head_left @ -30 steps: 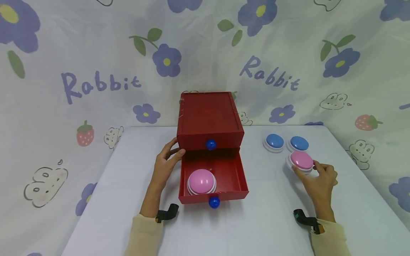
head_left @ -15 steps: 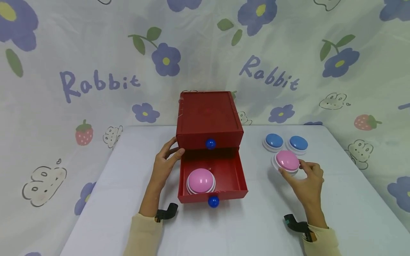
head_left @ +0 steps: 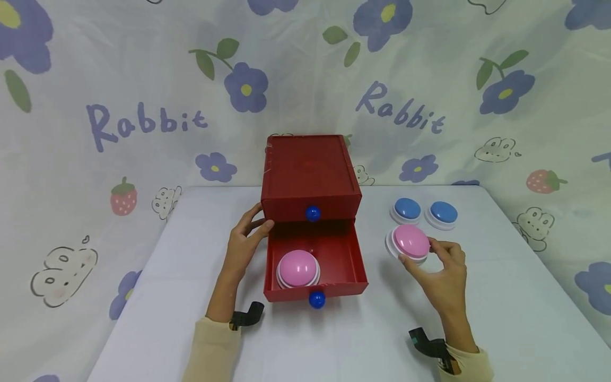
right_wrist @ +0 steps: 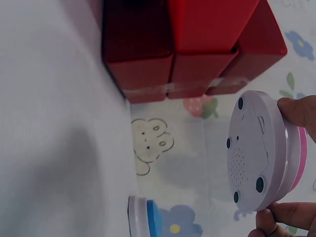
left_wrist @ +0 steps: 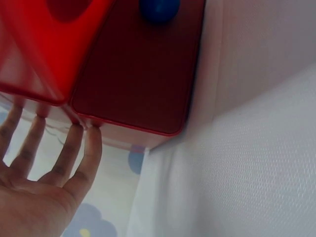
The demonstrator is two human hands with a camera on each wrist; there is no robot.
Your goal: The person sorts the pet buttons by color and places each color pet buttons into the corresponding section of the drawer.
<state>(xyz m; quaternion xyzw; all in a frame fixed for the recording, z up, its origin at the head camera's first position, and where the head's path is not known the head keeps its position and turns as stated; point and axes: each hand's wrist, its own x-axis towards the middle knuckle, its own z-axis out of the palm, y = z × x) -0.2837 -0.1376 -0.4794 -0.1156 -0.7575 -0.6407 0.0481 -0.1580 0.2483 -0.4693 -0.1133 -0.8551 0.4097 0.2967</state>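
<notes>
While the white-clothed table carries everything here, the largest thing on it is the red two-drawer box, whose lower drawer stands pulled out with one pink dome button already sitting at its front left, just behind the blue knob. The left hand rests with straight, relaxed fingers against the box's left side, touching it and gripping nothing. The right hand pinches a second pink dome button by its white rim, thumb and fingertips on opposite edges; the right wrist view shows its underside tilted and lifted off the table, so it hangs in the air just right of the open drawer and near two blue dome buttons behind it. The likely trouble, as I judge it, is that so light an edge pinch on a smooth, tilted rim could let the button slip, or its base could catch the drawer's right wall and nudge the box.
</notes>
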